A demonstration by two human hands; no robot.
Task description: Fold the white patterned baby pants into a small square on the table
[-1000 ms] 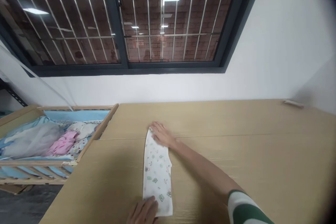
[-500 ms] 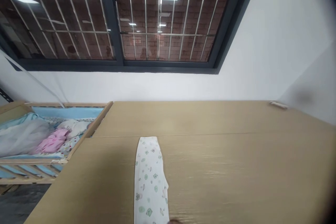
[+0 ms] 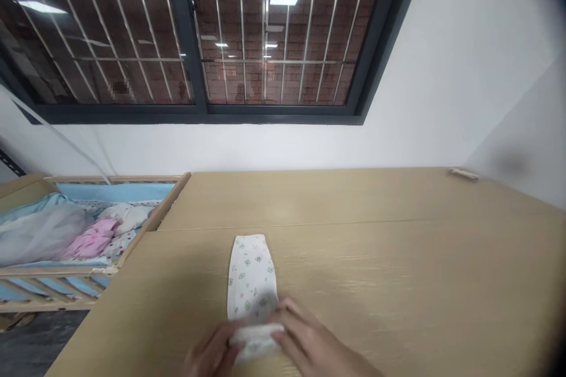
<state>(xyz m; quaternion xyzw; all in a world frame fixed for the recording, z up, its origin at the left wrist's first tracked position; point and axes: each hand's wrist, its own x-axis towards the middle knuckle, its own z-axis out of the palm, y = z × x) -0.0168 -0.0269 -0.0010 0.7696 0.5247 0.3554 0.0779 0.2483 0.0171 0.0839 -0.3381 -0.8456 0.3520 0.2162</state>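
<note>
White baby pants point(image 3: 250, 274) with a small green print lie folded lengthwise on the tan tabletop point(image 3: 375, 283). Their far end is flat, while the near part is lifted and turned over on itself. My left hand point(image 3: 216, 349) pinches the left side of this fold. On the other side, my right hand point(image 3: 307, 339) has its fingers closed on the fold's right edge. Both hands are slightly blurred, and the fingers cover part of the cloth.
To the left stands a wooden crib point(image 3: 154, 218) with blue lining, holding a pink cloth point(image 3: 94, 238) and pale bedding. A small pale strip point(image 3: 463, 174) lies at the table's back right. Behind are a white wall and a barred window point(image 3: 278, 41).
Both hands have come into view from below. The near end of the pants, flat before, is now lifted and folded toward the far end. The view has tilted slightly.
</note>
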